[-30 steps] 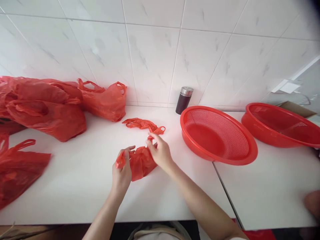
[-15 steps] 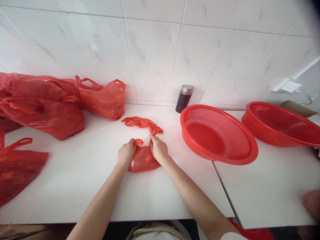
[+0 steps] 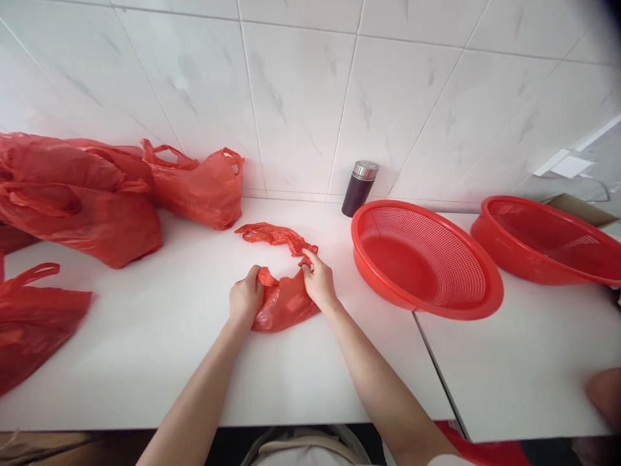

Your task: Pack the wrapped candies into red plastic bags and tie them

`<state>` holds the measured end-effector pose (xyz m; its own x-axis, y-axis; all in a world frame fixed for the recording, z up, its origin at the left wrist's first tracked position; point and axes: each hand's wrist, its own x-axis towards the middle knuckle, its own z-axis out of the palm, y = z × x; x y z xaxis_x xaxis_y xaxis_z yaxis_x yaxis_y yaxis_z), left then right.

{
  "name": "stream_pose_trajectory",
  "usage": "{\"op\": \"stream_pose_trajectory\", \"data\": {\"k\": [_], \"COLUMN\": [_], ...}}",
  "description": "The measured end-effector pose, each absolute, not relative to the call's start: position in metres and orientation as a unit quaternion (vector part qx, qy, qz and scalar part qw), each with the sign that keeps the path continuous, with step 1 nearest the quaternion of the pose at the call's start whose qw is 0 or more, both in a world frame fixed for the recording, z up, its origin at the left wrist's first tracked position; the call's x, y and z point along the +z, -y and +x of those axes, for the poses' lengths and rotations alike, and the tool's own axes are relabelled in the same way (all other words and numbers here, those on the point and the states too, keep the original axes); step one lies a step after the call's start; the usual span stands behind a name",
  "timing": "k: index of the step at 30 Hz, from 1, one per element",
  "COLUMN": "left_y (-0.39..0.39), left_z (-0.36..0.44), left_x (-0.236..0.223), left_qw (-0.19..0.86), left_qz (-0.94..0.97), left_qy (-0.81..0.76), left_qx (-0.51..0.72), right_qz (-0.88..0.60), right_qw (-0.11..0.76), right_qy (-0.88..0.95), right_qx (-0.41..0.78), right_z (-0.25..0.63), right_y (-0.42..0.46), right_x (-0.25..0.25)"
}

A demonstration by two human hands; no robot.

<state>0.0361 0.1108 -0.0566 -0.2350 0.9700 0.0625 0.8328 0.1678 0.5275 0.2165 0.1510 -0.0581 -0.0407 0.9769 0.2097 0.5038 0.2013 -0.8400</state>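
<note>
Fingers [image 3: 255,272] of our left hand [image 3: 245,298] and right hand [image 3: 320,283] clamp opposite upper edges of a small, rounded, red plastic bag [image 3: 284,307].

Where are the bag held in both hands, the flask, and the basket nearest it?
Held bag [image 3: 284,306]: head view, middle of its crumpled side.
Flask [image 3: 357,195]: head view, its dark body.
Nearest basket [image 3: 410,268]: head view, its inner bottom.
</note>
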Motion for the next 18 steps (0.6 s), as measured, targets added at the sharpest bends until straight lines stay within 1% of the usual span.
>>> {"op": "stream_pose_trajectory", "data": {"k": [5, 7, 10, 13, 18], "left_y": [-0.105, -0.105, -0.106, -0.109, -0.106], "left_z": [0.035, 0.034, 0.033, 0.034, 0.049], "left_x": [-0.058, -0.058, -0.056, -0.050, -0.031], "left_qw": [0.167, 0.174, 0.180, 0.186, 0.200], "left_qz": [0.605, 0.603, 0.596, 0.585, 0.601], "left_qy": [-0.718, -0.712, -0.716, -0.737, -0.750], "left_qx": [0.302, 0.314, 0.315, 0.284, 0.191], "right_qz": [-0.537, -0.519, -0.504, -0.510, -0.515], "right_qw": [0.405, 0.376, 0.298, 0.244, 0.234], "right_qy": [0.664, 0.682, 0.724, 0.757, 0.771], "right_qx": [0.327, 0.351, 0.365, 0.327, 0.294], "right_z": [0.226, 0.228, 0.227, 0.222, 0.216], "right_y": [-0.146, -0.141, -0.135, -0.133, -0.132], "right_x": [-0.052, -0.049, -0.046, -0.046, -0.052]}}
